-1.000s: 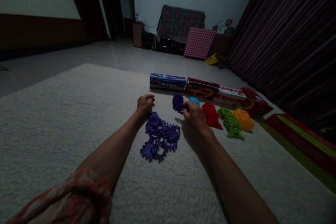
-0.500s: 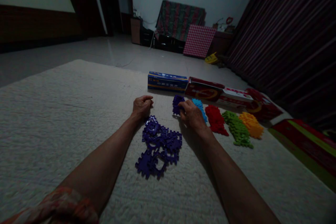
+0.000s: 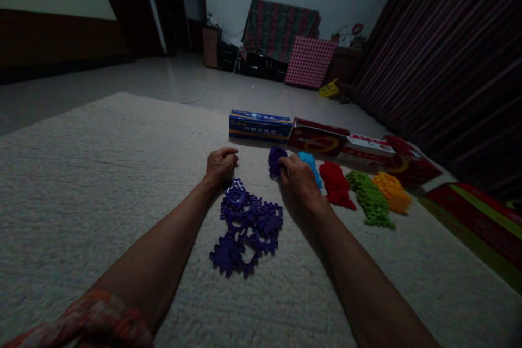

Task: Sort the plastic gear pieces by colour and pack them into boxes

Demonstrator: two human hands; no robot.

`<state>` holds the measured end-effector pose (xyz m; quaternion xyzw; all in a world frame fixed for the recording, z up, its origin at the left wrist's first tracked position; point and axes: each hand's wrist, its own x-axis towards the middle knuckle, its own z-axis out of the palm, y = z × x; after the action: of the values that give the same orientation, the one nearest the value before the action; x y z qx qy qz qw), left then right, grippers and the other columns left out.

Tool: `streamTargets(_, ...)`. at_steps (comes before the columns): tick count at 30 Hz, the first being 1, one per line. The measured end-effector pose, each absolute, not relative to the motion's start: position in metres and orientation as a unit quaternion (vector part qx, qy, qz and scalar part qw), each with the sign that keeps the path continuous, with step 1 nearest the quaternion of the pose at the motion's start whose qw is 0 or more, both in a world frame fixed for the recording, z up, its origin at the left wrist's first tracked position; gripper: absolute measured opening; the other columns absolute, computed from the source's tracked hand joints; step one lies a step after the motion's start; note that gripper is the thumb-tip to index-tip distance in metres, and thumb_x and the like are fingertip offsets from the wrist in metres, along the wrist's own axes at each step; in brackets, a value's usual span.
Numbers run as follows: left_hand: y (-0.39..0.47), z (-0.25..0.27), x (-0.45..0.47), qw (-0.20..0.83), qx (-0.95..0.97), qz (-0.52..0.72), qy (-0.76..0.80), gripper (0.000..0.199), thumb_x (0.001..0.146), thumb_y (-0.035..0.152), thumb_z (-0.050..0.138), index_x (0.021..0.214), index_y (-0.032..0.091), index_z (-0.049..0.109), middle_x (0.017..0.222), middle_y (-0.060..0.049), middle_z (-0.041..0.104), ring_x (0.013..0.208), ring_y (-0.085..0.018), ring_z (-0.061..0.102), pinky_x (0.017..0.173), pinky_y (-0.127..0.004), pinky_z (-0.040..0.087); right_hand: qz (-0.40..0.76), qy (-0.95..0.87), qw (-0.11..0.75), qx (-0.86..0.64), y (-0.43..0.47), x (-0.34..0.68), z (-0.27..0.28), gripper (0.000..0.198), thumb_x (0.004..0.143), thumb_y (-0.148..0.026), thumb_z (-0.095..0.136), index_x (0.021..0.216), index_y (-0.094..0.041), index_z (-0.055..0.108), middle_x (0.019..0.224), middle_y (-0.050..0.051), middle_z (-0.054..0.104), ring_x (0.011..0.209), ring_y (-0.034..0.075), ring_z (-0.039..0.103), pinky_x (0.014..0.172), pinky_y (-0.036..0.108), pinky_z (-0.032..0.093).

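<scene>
My left hand (image 3: pixel 221 165) rests on the pale quilted mat with its fingers curled closed. Whatever may be inside its fingers is hidden. Just below it spreads a loose heap of purple plastic pieces with toothed edges (image 3: pixel 269 218), some of them open frames. My right hand (image 3: pixel 299 175) pinches at the near right side of a small purple stack (image 3: pixel 277 156) of the same interlocking pieces. Right of this hand lie a light blue pile (image 3: pixel 309 163), a red pile (image 3: pixel 336 186), a green pile (image 3: pixel 370 200) and an orange pile (image 3: pixel 392 193).
Behind the piles stand a blue box (image 3: pixel 260 126) and a dark red box (image 3: pixel 318 136), with more red boxes further right. A red and yellow-green box (image 3: pixel 481 223) lies at the right edge. Everything sits on the quilted mat (image 3: pixel 122 174).
Both hands stay in nearly the same place. The right fingers shift very slightly at the purple stack. The view moves a little.
</scene>
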<state>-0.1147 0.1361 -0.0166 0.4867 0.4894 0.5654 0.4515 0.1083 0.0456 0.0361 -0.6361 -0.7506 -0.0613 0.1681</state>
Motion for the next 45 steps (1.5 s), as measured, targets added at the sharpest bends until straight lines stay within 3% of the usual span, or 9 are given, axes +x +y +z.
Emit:
streamTargets(5, 0.132, -0.01, -0.112, 0.463, 0.458, 0.572, 0.499, 0.028, 0.062, 0.016, 0.059, 0.084, 0.015, 0.076, 0.064, -0.003, 0.068, 0.054, -0.015, 0.062, 0.052, -0.026, 0.048, -0.118, -0.74, 0.172, -0.64, 0.045, 0.106, 0.036, 0.025, 0.092, -0.013, 0.058, 0.111, -0.019, 0.072, 0.11, 0.014, 0.068, 0.106, 0.029, 0.059, 0.09, 0.04, 0.043)
streamTargets(11, 0.134, -0.01, -0.113, 0.487, 0.419, 0.592, 0.487, 0.027, 0.061, 0.018, 0.061, 0.085, 0.014, 0.075, 0.064, -0.002, 0.067, 0.057, -0.015, 0.062, 0.058, -0.028, 0.054, -0.133, -0.731, 0.201, -0.639, 0.044, 0.103, 0.038, 0.035, 0.088, -0.013, 0.063, 0.123, -0.016, 0.067, 0.123, 0.017, 0.066, 0.112, 0.032, 0.059, 0.094, 0.043, 0.043)
streamTargets(17, 0.13, -0.002, -0.116, 0.485, 0.408, 0.603, 0.484, 0.024, 0.063, 0.018, 0.063, 0.085, 0.014, 0.073, 0.066, -0.003, 0.066, 0.059, -0.015, 0.061, 0.057, -0.029, 0.053, 0.014, -0.815, 0.218, -0.536, 0.034, 0.078, 0.041, 0.026, 0.091, -0.014, 0.062, 0.115, -0.015, 0.07, 0.116, 0.014, 0.069, 0.109, 0.026, 0.064, 0.098, 0.04, 0.048)
streamTargets(21, 0.126, 0.003, -0.114, 0.489, 0.407, 0.598, 0.487, 0.024, 0.063, 0.016, 0.062, 0.084, 0.014, 0.072, 0.067, -0.003, 0.065, 0.059, -0.015, 0.06, 0.058, -0.03, 0.052, 0.142, -0.873, 0.208, -0.418, 0.02, 0.058, 0.039, 0.033, 0.087, -0.02, 0.07, 0.12, -0.017, 0.069, 0.127, 0.014, 0.068, 0.116, 0.024, 0.064, 0.102, 0.039, 0.049)
streamTargets(26, 0.126, 0.003, -0.113, 0.494, 0.399, 0.601, 0.485, 0.024, 0.063, 0.015, 0.06, 0.084, 0.013, 0.072, 0.064, -0.003, 0.065, 0.058, -0.015, 0.06, 0.055, -0.028, 0.05, 0.136, -0.892, 0.201, -0.382, 0.011, 0.047, 0.036, 0.037, 0.087, -0.027, 0.075, 0.122, -0.018, 0.07, 0.134, 0.015, 0.067, 0.126, 0.028, 0.061, 0.108, 0.046, 0.046)
streamTargets(30, 0.129, -0.003, -0.114, 0.5, 0.4, 0.612, 0.463, 0.026, 0.062, 0.015, 0.06, 0.085, 0.014, 0.072, 0.064, -0.002, 0.065, 0.057, -0.014, 0.059, 0.054, -0.026, 0.05, 0.112, -0.891, 0.185, -0.399, 0.008, 0.04, 0.035, 0.035, 0.088, -0.036, 0.076, 0.116, -0.014, 0.072, 0.125, 0.017, 0.071, 0.12, 0.029, 0.063, 0.105, 0.045, 0.047)
streamTargets(38, 0.134, -0.008, -0.115, 0.496, 0.41, 0.602, 0.473, 0.028, 0.063, 0.015, 0.061, 0.087, 0.013, 0.074, 0.067, -0.004, 0.067, 0.058, -0.015, 0.061, 0.055, -0.027, 0.051, 0.106, -0.885, 0.144, -0.431, 0.005, 0.036, 0.044, 0.01, 0.096, -0.02, 0.062, 0.099, -0.016, 0.07, 0.095, 0.007, 0.072, 0.087, 0.019, 0.064, 0.084, 0.032, 0.048)
streamTargets(45, 0.131, -0.004, -0.115, 0.492, 0.412, 0.596, 0.483, 0.026, 0.063, 0.015, 0.061, 0.085, 0.014, 0.074, 0.065, -0.003, 0.066, 0.059, -0.015, 0.061, 0.058, -0.029, 0.053, 0.078, -0.859, 0.18, -0.473, 0.016, 0.044, 0.041, 0.02, 0.102, -0.018, 0.053, 0.106, -0.016, 0.072, 0.101, 0.011, 0.073, 0.092, 0.02, 0.067, 0.085, 0.03, 0.049)
